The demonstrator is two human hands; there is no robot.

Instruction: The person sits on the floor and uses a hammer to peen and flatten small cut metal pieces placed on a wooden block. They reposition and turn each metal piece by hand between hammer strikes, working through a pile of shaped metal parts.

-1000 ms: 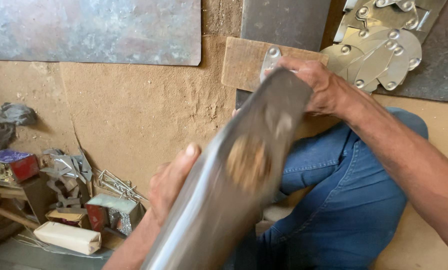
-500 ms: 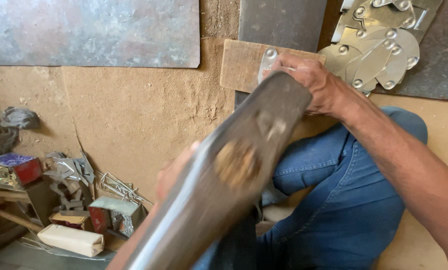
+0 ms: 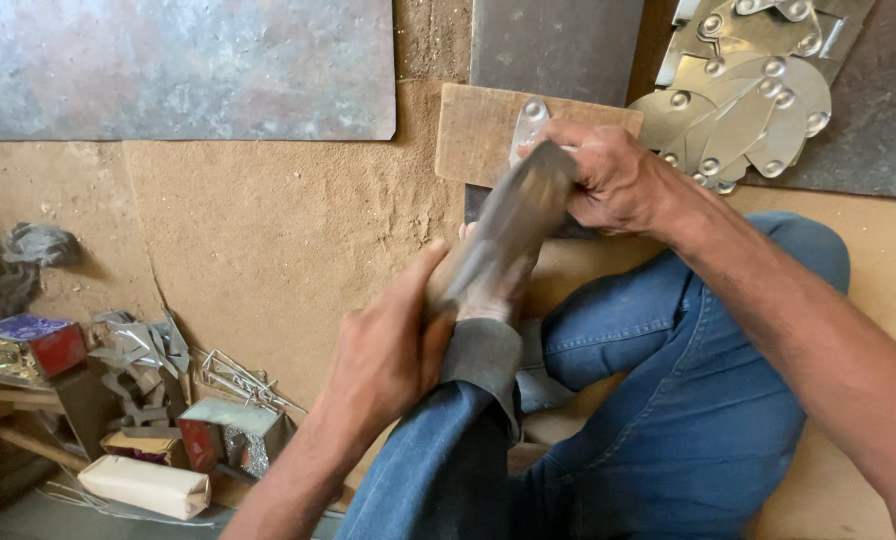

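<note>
Both hands closed on one blurred grey metal strip (image 3: 498, 240). Left hand (image 3: 388, 350) wrapped round the near, lower end, thumb up along it. Right hand (image 3: 608, 180) clamped over the far, upper end, just in front of a wooden block (image 3: 478, 130). Long axis running up and away from left hand to right, across the denim-clad knee (image 3: 468, 400). Neither hand nearer; strip spanning between. Pile of riveted metal plates (image 3: 738, 100) beyond right hand. Small boxes (image 3: 218, 430) and scrap out past left hand, on the floor.

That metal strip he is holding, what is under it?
Under the metal strip show a foot and jeans. Its far end, in the right hand, covers part of a wooden block; its near end is hidden behind the left hand.
</note>
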